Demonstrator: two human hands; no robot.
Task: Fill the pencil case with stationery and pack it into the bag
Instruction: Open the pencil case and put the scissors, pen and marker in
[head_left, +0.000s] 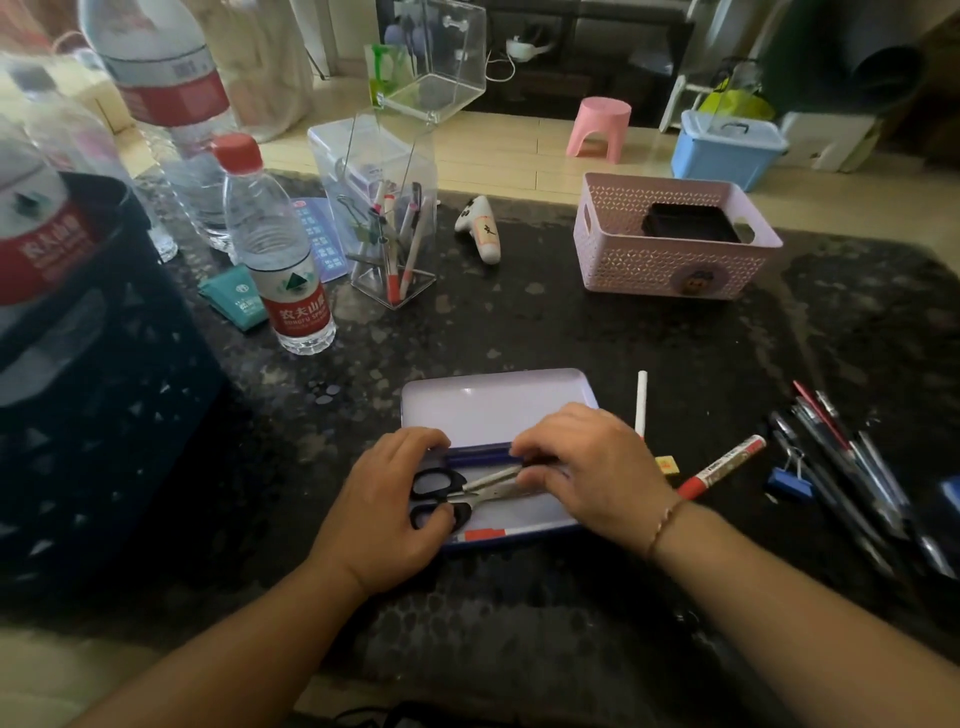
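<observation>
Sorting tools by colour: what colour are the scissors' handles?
Black, on the scissors in the pencil case; head view.

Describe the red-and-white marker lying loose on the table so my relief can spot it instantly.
Start at the open pencil case at the near middle of the dark table, where both hands are. Just past the right hand lies the marker, angled up to the right. It is thick, white with red ends, unlike the thin dark pens fanned out farther right.
</observation>
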